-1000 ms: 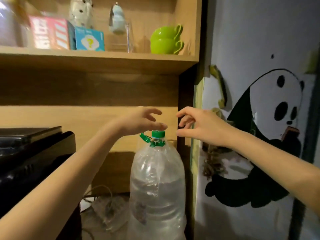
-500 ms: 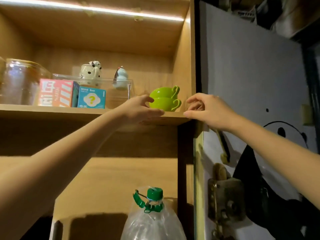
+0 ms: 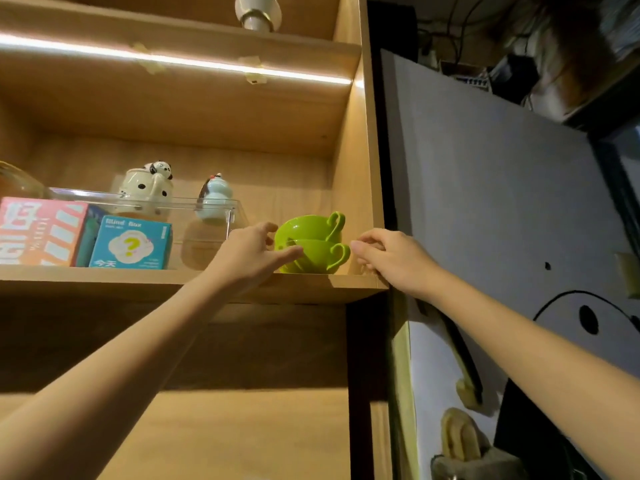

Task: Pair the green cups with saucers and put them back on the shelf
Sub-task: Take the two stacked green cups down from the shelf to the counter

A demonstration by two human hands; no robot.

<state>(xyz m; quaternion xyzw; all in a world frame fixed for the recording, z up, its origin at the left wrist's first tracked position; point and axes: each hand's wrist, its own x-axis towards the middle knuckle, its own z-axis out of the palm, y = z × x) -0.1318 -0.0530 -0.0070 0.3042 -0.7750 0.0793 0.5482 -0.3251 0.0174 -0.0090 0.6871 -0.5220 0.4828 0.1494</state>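
Two green cups (image 3: 311, 244) sat stacked, one inside the other, on the wooden shelf (image 3: 180, 284), near its right wall. I guessed they were hard, smooth and easy to break, so I would hold the bottom cup by its round sides. My left hand (image 3: 251, 252) was just left of the cups, fingers spread, thumb touching the bottom one. My right hand (image 3: 388, 259) was just right of them, fingers loosely curled, holding nothing.
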